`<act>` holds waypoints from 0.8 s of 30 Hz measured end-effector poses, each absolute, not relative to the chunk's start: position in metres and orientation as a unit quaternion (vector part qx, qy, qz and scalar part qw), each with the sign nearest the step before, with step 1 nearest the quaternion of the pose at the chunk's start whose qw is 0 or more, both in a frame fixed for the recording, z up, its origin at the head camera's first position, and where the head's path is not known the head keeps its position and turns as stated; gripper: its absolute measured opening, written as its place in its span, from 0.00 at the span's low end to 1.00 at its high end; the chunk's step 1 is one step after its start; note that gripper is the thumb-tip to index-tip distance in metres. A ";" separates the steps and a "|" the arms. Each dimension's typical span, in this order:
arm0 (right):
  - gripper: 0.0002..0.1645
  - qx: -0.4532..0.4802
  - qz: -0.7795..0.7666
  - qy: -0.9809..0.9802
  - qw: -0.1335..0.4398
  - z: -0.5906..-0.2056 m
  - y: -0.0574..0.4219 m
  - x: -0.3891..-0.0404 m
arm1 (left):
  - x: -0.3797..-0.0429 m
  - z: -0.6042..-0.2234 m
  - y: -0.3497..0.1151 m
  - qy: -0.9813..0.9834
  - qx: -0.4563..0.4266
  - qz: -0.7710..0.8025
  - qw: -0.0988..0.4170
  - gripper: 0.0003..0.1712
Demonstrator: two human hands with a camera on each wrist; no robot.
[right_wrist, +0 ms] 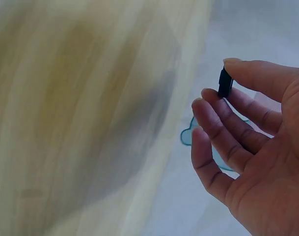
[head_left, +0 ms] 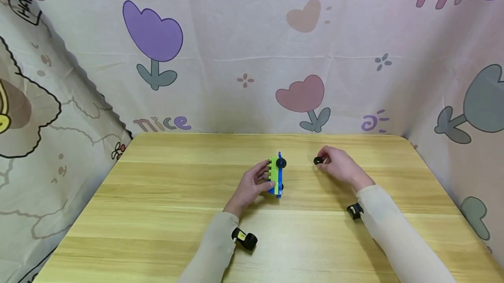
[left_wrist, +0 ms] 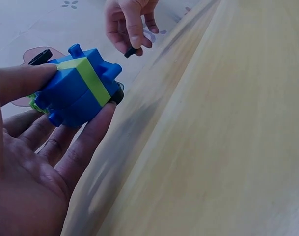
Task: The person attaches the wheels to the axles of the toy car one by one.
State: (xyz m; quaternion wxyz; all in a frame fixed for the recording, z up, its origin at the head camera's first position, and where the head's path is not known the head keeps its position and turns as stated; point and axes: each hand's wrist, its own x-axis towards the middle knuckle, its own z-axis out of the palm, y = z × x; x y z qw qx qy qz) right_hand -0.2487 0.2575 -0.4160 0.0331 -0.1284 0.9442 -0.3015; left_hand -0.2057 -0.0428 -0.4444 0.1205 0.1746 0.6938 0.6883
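Note:
My left hand grips a toy car built of lime-green and blue bricks, tipped on its side with its blue base facing right. Black wheels show on that side, one near the far end. In the left wrist view, thumb and fingers hold the car from opposite sides. Off to the right, my right hand pinches a small black toy wheel between thumb and fingertips. The right wrist view shows that wheel edge-on, the other fingers loosely bent below it.
Beneath both hands lies a wooden table. A printed cloth hangs behind it and along both sides. Each sleeve carries a black wrist camera, one on the left and one on the right.

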 end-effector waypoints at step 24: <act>0.14 -0.182 -0.288 0.940 0.012 -0.405 0.236 -0.226 | -0.211 -0.452 -0.043 0.681 0.170 0.701 0.124 0.44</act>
